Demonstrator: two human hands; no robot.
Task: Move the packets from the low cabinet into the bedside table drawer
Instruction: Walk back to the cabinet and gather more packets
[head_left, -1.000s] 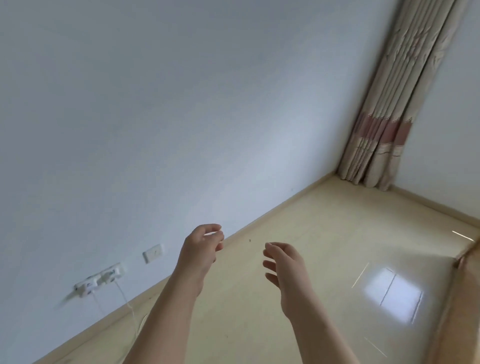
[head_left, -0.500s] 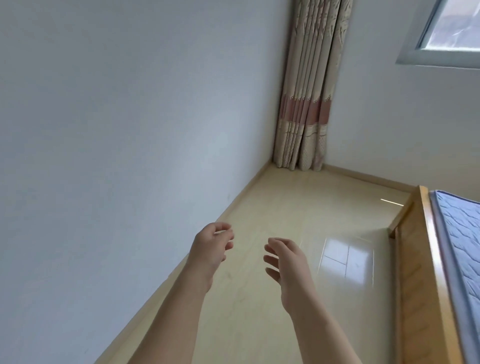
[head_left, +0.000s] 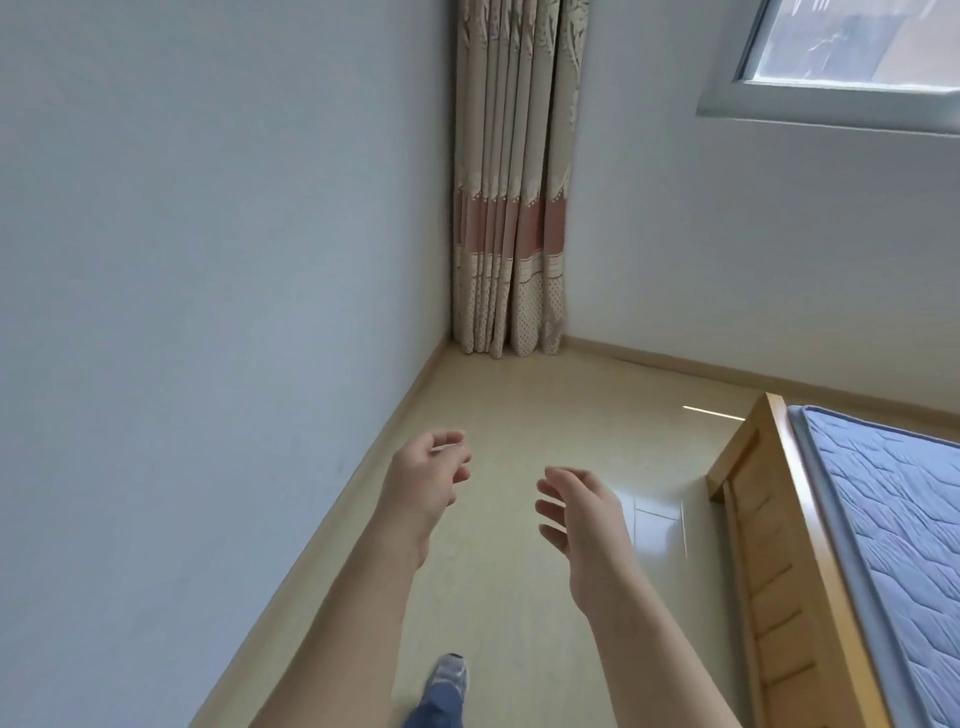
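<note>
Both of my hands hang in front of me over the pale floor and hold nothing. My left hand (head_left: 423, 480) has its fingers loosely curled toward the thumb. My right hand (head_left: 584, 514) is a little to its right, palm turned inward, fingers relaxed and slightly spread. No packets, low cabinet or bedside table drawer appear in this view.
A plain wall (head_left: 208, 312) runs along the left to a corner with a beige and pink curtain (head_left: 511, 208). A wooden bed frame (head_left: 769, 545) with a blue mattress (head_left: 893, 519) stands at the right. A window (head_left: 857, 47) is at top right. My foot (head_left: 449, 673) steps on the glossy floor (head_left: 519, 597).
The view has swung right: the wall sockets have left the frame, and the bed and window have come into it. Both hands keep the same relaxed pose in front of me.
</note>
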